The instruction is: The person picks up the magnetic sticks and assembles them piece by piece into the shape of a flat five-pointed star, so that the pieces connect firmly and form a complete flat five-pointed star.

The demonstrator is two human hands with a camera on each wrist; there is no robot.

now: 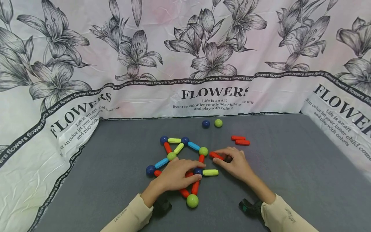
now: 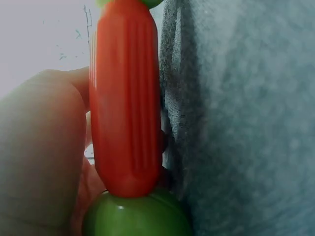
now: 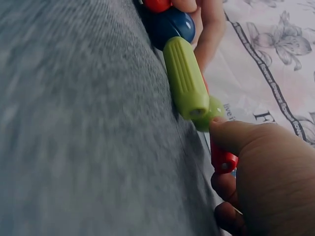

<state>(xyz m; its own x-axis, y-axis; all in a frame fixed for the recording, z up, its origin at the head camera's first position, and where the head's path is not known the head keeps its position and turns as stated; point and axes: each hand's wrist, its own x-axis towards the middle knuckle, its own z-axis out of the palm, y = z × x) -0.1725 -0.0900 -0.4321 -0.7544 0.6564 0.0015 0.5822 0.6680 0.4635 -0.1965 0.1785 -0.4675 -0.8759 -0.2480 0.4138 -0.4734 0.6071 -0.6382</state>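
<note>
Magnetic sticks and balls form a joined flat figure on the grey cloth. My left hand (image 1: 178,174) lies over its middle, thumb and index finger pinching a dark blue ball (image 1: 198,171). From that ball a yellow-green stick (image 1: 210,172) points right with its far end free. My right hand (image 1: 236,162) pinches a red stick (image 1: 216,156) between thumb and fingers, just right of a green ball (image 1: 204,151). In the left wrist view another red stick (image 2: 127,103) meets a green ball (image 2: 138,216). My left palm hides part of the figure.
Behind the figure lie a loose blue ball (image 1: 206,124) and a loose green ball (image 1: 218,123). Two loose red sticks (image 1: 242,142) lie beyond my right hand. A flower-printed sheet (image 1: 214,96) rises at the back and sides of the grey cloth (image 1: 121,138).
</note>
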